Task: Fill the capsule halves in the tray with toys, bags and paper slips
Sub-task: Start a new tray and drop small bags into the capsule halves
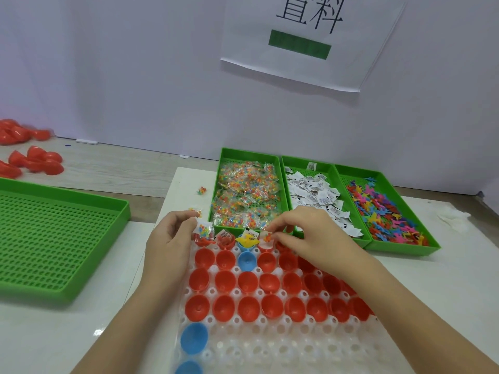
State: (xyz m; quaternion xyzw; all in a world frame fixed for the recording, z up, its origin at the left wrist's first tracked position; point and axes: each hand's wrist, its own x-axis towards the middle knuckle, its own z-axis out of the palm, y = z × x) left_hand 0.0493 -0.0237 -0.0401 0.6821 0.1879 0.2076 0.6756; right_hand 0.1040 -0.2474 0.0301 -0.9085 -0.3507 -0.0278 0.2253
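Capsule halves [225, 282] sit mouth-up in the tray [283, 346], near centre on the tabletop [67, 333], so items drop straight in. Only the far row is loaded so far: a slip [224, 234] and a yellow toy [247, 240] show there. Left hand [170, 238]: fingers pinch a bag [204, 230] over the far-left half. Right hand [305, 233]: fingers pinch an orange toy [267, 237] over a half further right. Three bins [399, 249] lie just beyond the tray, probably to keep each reach short.

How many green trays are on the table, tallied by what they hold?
Tray of bags: 1
Tray of paper slips: 1
Tray of toys: 1
Large perforated tray, nothing seen in it: 1
Total: 4
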